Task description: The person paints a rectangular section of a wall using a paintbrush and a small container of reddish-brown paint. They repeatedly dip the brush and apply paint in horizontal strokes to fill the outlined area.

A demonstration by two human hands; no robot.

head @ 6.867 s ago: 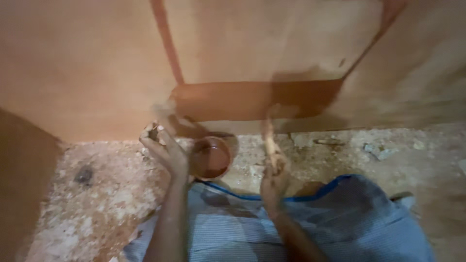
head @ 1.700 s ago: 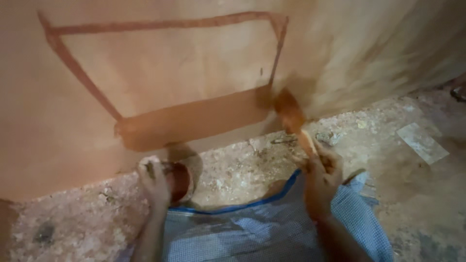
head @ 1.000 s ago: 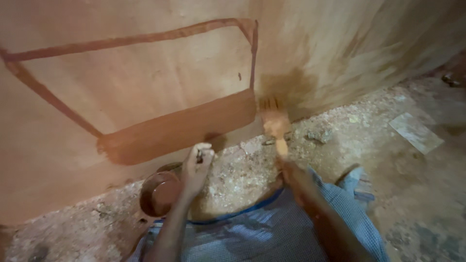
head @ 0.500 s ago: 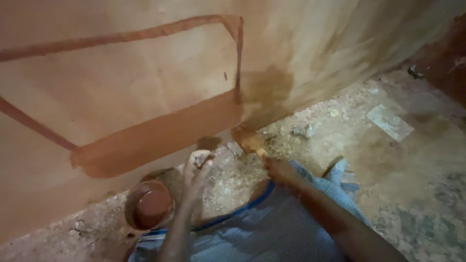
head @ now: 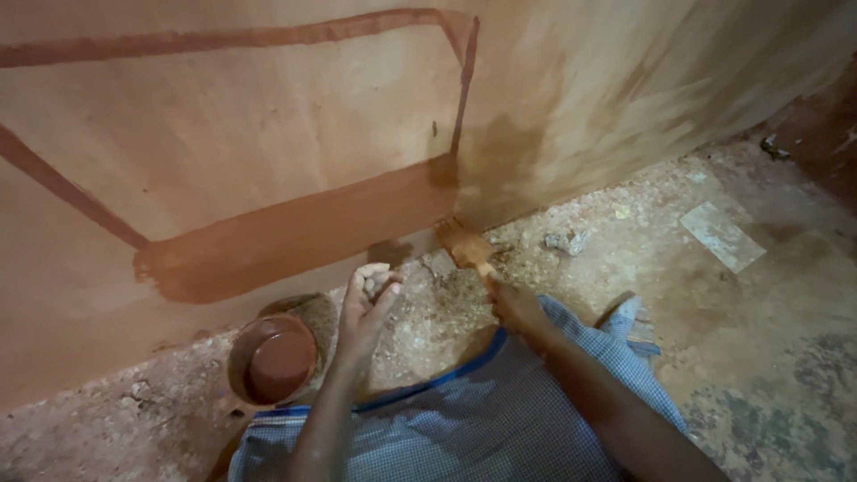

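My right hand grips a paintbrush whose paint-loaded bristles sit low, near the base of the tan wall. A red-brown painted outline with a wide lower band marks that wall. My left hand hovers with fingers loosely curled and holds nothing, just right of a small round pot of red-brown paint standing on the floor. Blue checked cloth covers my lap below both arms.
The floor is rough and littered with grit and small stones. A flat pale tile piece lies at the right. A dark red surface rises in the far right corner.
The brush has come down from the painted band's right end to the foot of the wall. My left hand has let go of the pot, which now stands on the floor.
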